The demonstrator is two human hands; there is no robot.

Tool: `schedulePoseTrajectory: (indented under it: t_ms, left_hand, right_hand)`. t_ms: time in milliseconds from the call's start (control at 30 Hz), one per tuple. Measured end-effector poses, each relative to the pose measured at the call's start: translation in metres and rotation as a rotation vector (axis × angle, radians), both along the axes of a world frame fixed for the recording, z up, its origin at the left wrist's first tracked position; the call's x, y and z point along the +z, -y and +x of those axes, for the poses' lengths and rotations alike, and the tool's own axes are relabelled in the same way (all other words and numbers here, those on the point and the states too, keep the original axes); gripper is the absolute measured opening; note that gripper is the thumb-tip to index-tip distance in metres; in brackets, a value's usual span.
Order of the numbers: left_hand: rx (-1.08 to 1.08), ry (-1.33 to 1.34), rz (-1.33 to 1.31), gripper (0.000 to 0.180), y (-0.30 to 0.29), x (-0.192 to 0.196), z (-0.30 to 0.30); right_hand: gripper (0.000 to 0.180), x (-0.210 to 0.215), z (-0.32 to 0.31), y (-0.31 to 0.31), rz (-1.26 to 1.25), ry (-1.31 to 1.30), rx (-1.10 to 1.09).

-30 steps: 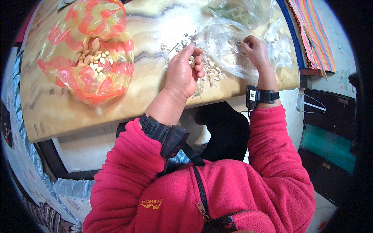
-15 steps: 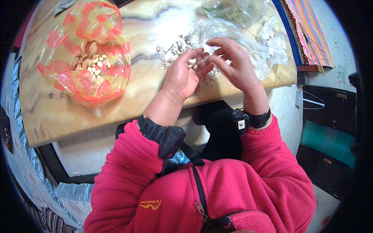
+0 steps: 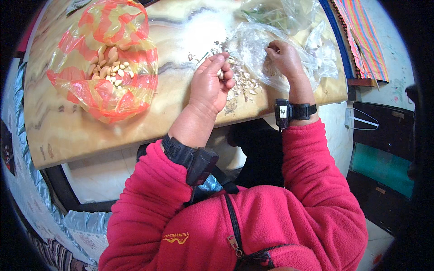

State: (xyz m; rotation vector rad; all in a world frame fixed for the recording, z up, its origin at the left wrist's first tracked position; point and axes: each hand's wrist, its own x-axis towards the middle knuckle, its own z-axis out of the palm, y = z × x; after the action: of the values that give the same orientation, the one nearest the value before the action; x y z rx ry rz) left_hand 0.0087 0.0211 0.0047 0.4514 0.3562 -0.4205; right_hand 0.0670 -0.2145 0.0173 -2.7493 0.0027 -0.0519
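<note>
My left hand (image 3: 209, 86) cupped cloves (image 3: 220, 73), beside husks (image 3: 244, 81). My right hand (image 3: 282, 56) pinched inside clear bag (image 3: 257, 45), right of husks. Red bag (image 3: 106, 58) lay well left.

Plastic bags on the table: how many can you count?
3: an orange-and-yellow bag of peeled cloves at left, a clear bag under the right hand, another clear bag behind. Overlaps may hide more.
</note>
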Motion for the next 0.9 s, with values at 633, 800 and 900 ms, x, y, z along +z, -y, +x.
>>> schedulePoseTrajectory:
  t_ms: [633,800,900]
  left_hand:
    - [-0.182,-0.041,-0.128,0.030,0.011,0.000,-0.006]
    - [-0.080,-0.086,-0.053,0.030,0.004,-0.001,-0.002]
    - [-0.079,-0.047,-0.087,0.029,0.001,-0.001,-0.001]
  right_hand:
    - [0.016,0.041,-0.051,-0.035,0.355,0.110,0.073]
    - [0.015,0.014,-0.036,-0.028,0.001,0.070,-0.005]
    - [0.034,-0.006,-0.028,-0.040,0.066,0.158,0.108]
